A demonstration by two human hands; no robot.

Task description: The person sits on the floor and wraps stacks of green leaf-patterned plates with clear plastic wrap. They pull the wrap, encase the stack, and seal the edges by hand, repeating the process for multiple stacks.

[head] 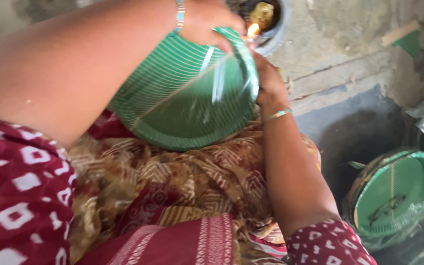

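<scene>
Gripping the wrapped stack of green plates (187, 93) with your left hand (207, 19) on top, right hand (270, 83) clasping its edge beside the small flame (252, 30), second plate stack (393, 196) well apart.

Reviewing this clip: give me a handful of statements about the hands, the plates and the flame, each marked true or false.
1. Both hands hold a plastic-wrapped stack of green plates. True: the left hand grips the top edge and the right hand the side.
2. The flame burns at the stack's upper edge. True.
3. The stack rests on the bare floor. False: it is held over the person's lap, above patterned cloth.
4. Both wrists are bare. False: each wears a bangle.
5. A second stack of green plates lies at the right. True.
</scene>
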